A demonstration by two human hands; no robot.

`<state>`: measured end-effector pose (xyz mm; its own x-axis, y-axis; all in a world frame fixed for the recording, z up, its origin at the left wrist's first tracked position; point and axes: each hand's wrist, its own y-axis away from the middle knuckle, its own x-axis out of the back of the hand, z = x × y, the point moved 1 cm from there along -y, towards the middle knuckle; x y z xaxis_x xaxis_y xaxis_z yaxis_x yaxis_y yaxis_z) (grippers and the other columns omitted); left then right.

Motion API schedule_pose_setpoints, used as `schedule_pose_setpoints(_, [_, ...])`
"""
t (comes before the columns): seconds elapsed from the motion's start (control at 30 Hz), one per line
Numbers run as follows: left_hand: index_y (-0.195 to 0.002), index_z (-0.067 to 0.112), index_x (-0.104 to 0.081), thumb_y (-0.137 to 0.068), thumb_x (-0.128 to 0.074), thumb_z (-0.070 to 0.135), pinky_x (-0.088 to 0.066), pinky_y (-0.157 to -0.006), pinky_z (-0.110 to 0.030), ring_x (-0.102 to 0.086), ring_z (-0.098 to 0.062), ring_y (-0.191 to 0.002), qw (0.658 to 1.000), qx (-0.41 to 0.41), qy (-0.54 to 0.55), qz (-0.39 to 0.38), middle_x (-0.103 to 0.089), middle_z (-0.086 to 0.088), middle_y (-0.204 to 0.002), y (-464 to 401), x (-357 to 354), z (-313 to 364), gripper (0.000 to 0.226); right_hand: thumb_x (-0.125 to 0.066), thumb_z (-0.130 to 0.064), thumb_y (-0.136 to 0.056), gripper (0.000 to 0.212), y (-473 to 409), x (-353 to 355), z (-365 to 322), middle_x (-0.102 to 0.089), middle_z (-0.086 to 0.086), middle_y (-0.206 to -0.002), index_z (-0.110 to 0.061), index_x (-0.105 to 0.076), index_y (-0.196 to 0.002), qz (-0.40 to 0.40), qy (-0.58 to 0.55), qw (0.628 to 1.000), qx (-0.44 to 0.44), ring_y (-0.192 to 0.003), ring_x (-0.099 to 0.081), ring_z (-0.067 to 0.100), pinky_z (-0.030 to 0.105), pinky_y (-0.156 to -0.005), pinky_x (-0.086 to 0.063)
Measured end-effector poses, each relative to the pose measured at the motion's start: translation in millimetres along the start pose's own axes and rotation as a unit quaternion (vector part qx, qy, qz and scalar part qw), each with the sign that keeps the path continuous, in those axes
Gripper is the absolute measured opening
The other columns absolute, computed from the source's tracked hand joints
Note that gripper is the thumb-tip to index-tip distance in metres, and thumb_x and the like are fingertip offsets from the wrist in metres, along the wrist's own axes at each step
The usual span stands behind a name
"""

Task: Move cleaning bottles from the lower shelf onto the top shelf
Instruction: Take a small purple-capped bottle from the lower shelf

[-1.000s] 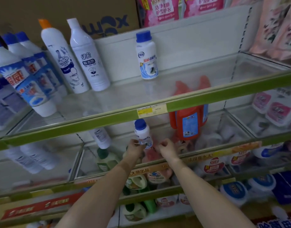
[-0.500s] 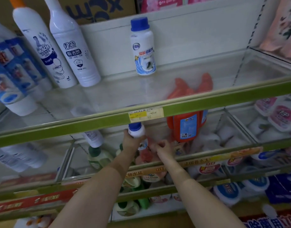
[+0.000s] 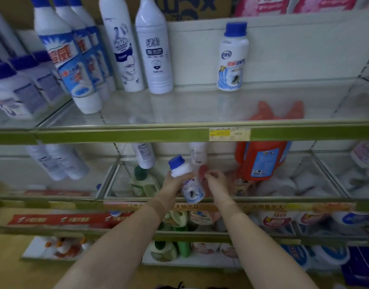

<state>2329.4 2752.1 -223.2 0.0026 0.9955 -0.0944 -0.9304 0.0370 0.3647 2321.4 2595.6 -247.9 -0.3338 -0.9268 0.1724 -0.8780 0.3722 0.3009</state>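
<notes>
Head view: left hand (image 3: 175, 184) curled round a white blue-capped bottle (image 3: 186, 180), tilted left, in the lower shelf (image 3: 200, 200) behind its front rail. Right hand (image 3: 215, 180) just beside it, fingers curled, pinching something red, unclear what. Matching bottle (image 3: 232, 59) upright on top shelf (image 3: 137, 134)

Small white bottle (image 3: 184, 178) with a blue cap and a blue-and-white label, tilted with the cap up and to the left, sits in the lower shelf (image 3: 262, 202) compartment. Its twin (image 3: 231, 59) stands upright at the back of the glass top shelf (image 3: 179, 133).
</notes>
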Motion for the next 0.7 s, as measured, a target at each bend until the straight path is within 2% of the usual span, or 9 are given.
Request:
schedule_pose_setpoints(0.07, [-0.116,0.004,-0.064,-0.068,-0.090,0.018,-0.060,-0.084,-0.046,-0.072,-0.034,-0.094,0.999,-0.003,0.018,-0.044,-0.074,-0.020,-0.105,19.5,9.6,4.5,0.057,-0.060,-0.015,-0.094,0.014,12.9,-6.6,-3.9,-0.068,-0.005,-0.079,-0.023,-0.063,-0.083,0.007,-0.006,1.000,0.008,-0.079,-0.064,0.018,0.030,-0.070,-0.047])
schedule_pose_setpoints(0.17, [-0.121,0.002,-0.061,-0.052,-0.097,0.029,-0.056,-0.090,-0.057,-0.069,-0.041,-0.095,0.995,0.023,0.064,-0.078,-0.070,-0.027,-0.109,39.6,21.5,8.3,0.082,-0.062,-0.011,-0.092,0.016,35.0,-14.4,-8.2,-0.066,-0.006,-0.078,-0.023,-0.064,-0.081,0.020,-0.020,1.000,0.003,-0.077,-0.061,0.016,0.027,-0.064,-0.044])
schedule_pose_setpoints(0.2, [-0.121,0.002,-0.061,-0.052,-0.097,0.030,-0.055,-0.090,-0.057,-0.069,-0.040,-0.094,0.992,0.035,0.076,-0.090,-0.070,-0.027,-0.109,45.6,24.9,8.5,0.082,-0.064,-0.010,-0.091,0.016,43.6,-15.7,-10.4,-0.066,-0.006,-0.077,-0.023,-0.064,-0.082,0.022,-0.022,1.000,-0.003,-0.077,-0.061,0.016,0.026,-0.064,-0.044])
schedule_pose_setpoints(0.33, [-0.106,0.008,-0.067,-0.071,-0.087,0.034,-0.058,-0.087,-0.048,-0.071,-0.034,-0.088,0.988,0.059,0.071,-0.121,-0.074,-0.020,-0.100,72.5,36.3,13.4,0.048,-0.067,-0.010,-0.088,0.016,69.7,-14.9,-17.8,-0.069,-0.002,-0.078,-0.021,-0.066,-0.077,0.041,-0.007,0.999,0.004,-0.082,-0.063,0.021,0.030,-0.075,-0.049])
schedule_pose_setpoints(0.47, [-0.103,0.011,-0.068,-0.068,-0.088,0.045,-0.061,-0.083,-0.044,-0.075,-0.028,-0.081,0.996,0.012,-0.003,-0.090,-0.078,-0.009,-0.087,99.1,36.9,24.1,0.052,-0.066,-0.016,-0.087,0.006,93.9,-4.9,-29.4,-0.072,0.006,-0.091,-0.020,-0.066,-0.083,0.053,-0.002,0.999,0.001,-0.096,-0.069,0.032,0.045,-0.092,-0.055])
schedule_pose_setpoints(0.57, [-0.103,0.013,-0.069,-0.068,-0.088,0.043,-0.061,-0.071,-0.034,-0.076,-0.023,-0.077,0.995,-0.025,-0.004,-0.098,-0.078,-0.006,-0.085,116.0,35.2,35.6,0.051,-0.066,-0.018,-0.087,0.004,113.1,9.8,-40.7,-0.073,0.011,-0.093,-0.021,-0.066,-0.088,0.069,-0.017,0.997,0.031,-0.098,-0.069,0.035,0.052,-0.093,-0.055])
schedule_pose_setpoints(0.63, [-0.102,0.012,-0.069,-0.069,-0.088,0.043,-0.061,-0.072,-0.035,-0.075,-0.024,-0.078,0.992,-0.046,-0.002,-0.116,-0.078,-0.006,-0.084,126.9,29.4,48.3,0.049,-0.065,-0.016,-0.089,0.005,129.6,21.9,-55.5,-0.072,0.009,-0.091,-0.020,-0.065,-0.089,0.089,-0.018,0.994,0.064,-0.090,-0.069,0.029,0.047,-0.087,-0.058])
schedule_pose_setpoints(0.7, [-0.097,0.014,-0.069,-0.071,-0.088,0.037,-0.060,-0.072,-0.035,-0.075,-0.024,-0.078,0.987,-0.082,0.010,-0.137,-0.077,-0.006,-0.083,138.2,19.5,63.7,0.039,-0.062,-0.010,-0.093,0.006,147.5,34.9,-75.6,-0.068,0.005,-0.081,-0.013,-0.064,-0.088,0.111,-0.025,0.987,0.110,-0.074,-0.065,0.017,0.031,-0.073,-0.057])
